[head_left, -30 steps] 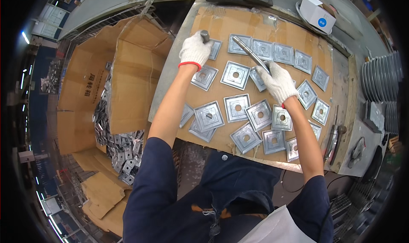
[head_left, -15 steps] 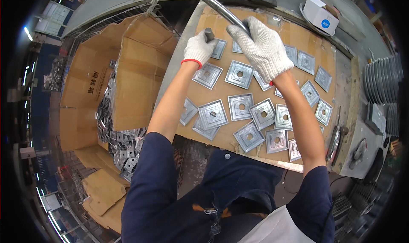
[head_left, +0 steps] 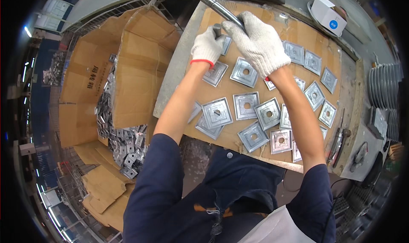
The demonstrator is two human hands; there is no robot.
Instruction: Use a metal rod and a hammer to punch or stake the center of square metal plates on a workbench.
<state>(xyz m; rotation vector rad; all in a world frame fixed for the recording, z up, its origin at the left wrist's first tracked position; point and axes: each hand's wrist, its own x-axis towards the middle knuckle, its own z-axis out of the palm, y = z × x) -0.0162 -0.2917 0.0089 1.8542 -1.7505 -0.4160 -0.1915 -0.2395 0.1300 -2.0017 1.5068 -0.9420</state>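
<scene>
From the head view, you are striking a short steel punch (head_left: 217, 29) with a long metal bar (head_left: 217, 8) over a square plate (head_left: 224, 44) at the far edge of the cardboard sheet (head_left: 298, 34) on the bench (head_left: 177, 68). To do this well, I judge you should keep the punch upright and seated in the plate's centre hole, bring the bar down squarely on its top, and keep your gloved knuckles below the punch's head. Your left hand (head_left: 207, 47) is clenched around the punch, holding it on that plate. Your right hand (head_left: 259, 43) is wrapped tight around the bar, raised just above and beside the left hand. More square plates (head_left: 217, 113) lie spread across the cardboard sheet nearer you, and an open carton (head_left: 123, 64) of plates stands left of the bench.
</scene>
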